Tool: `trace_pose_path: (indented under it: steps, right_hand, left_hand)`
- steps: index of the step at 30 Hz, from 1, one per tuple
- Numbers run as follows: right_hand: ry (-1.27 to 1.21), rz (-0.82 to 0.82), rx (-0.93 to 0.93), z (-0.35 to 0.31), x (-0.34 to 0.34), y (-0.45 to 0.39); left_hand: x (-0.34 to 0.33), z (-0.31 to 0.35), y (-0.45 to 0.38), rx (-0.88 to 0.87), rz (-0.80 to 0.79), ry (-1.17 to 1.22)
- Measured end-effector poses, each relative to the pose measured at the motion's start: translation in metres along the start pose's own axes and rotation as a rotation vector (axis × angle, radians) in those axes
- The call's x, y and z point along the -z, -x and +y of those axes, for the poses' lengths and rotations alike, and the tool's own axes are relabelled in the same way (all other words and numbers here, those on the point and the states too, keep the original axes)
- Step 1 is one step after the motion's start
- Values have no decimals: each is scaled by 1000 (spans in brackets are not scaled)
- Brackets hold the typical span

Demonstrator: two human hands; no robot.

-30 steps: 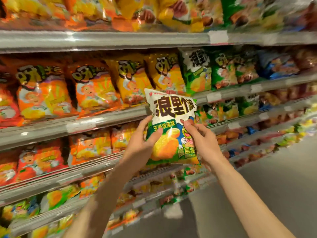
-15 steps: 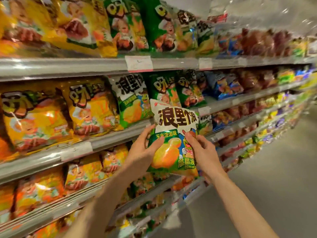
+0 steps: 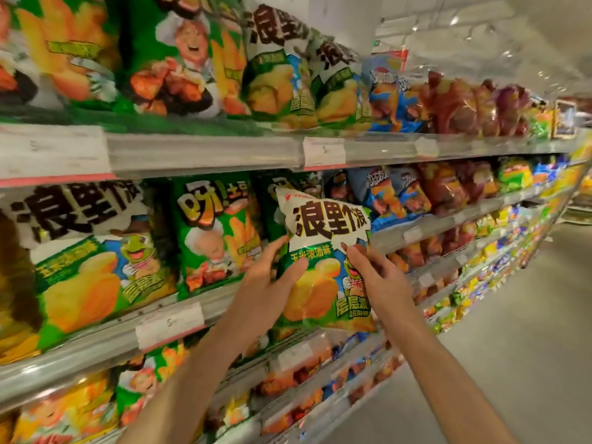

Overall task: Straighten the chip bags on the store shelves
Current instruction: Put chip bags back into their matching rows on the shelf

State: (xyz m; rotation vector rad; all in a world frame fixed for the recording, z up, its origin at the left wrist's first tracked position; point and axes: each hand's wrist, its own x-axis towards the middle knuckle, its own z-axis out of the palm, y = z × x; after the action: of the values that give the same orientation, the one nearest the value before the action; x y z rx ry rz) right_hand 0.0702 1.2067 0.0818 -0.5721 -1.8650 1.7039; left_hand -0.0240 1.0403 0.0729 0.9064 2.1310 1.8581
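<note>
A glossy green-and-white chip bag [image 3: 323, 264], puffed like a pillow with a crimped top edge, is held upright in the air in front of the middle shelf [image 3: 205, 307], tilted slightly to the left. The left hand [image 3: 266, 283] grasps its left edge, thumb laid across the shiny front and fingers behind. The right hand [image 3: 381, 283] pinches the right side, its fingertips curled onto the foil near the cartoon frog print. Just behind the bag stand green bags with a chef figure [image 3: 217, 232], and left of them a matching green-and-white bag [image 3: 93, 261] sits on the same shelf. Blue bags [image 3: 390, 197] and dark red ones [image 3: 448, 187] follow to the right. Paper price tags [image 3: 169, 323] hang along the metal shelf rails. More matching bags [image 3: 282, 68] crowd the upper shelf [image 3: 205, 152]. A smooth grey floor [image 3: 512, 331] runs down the aisle on the right.
</note>
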Motion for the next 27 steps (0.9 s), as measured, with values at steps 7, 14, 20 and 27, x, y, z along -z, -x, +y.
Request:
trace_pose_path:
  steps: [7,14,20,27]
  right_hand:
    - [69,-136,52,6,48,-92]
    - [72,-297,76,6,102,-190]
    - [157,-392,151,4,129,-255]
    - [128,-349,225,14,121,-304]
  left_hand:
    - [-55,-6,-56,6,125,48]
    - [-124,10,-107,-41,284,-213]
    - [-153,16,-138,-24,385,-560]
    - [-128,-10,-152,-137,719,-983]
